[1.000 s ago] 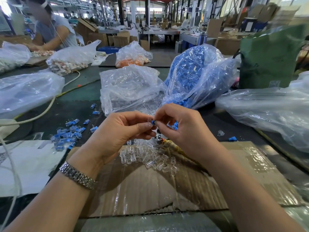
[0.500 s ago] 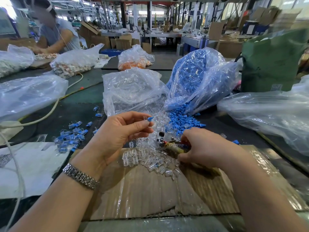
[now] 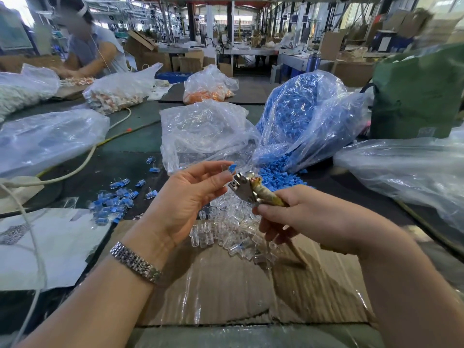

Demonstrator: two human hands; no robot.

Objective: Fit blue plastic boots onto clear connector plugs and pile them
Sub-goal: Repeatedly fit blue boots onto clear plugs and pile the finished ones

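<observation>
- Head view: the cardboard sheet (image 3: 226, 292) lay nearest you, flat on the bench under clear film.
- Your left hand (image 3: 183, 199) was raised above the sheet, palm turned toward you, fingertips pinching one clear plug with a blue boot (image 3: 232, 168) on its end.
- Your right hand (image 3: 301, 217) had its fingers curled round the wrapped handle of a crimping tool (image 3: 247, 188), whose metal head pointed up-left and sat just beside the pinched part.
- Loose clear plugs (image 3: 226, 229) lay heaped on the sheet's far edge, below both hands.
- Finished blue-and-clear pieces (image 3: 114, 202) were piled on the dark bench to your left.
- Loose blue boots (image 3: 276, 172) spilled from the blue-filled bag (image 3: 301, 116) behind the tool.
- A clear bag (image 3: 203, 131) stood left of the blue-filled bag.
- Another person (image 3: 93, 51) worked at the far left.
</observation>
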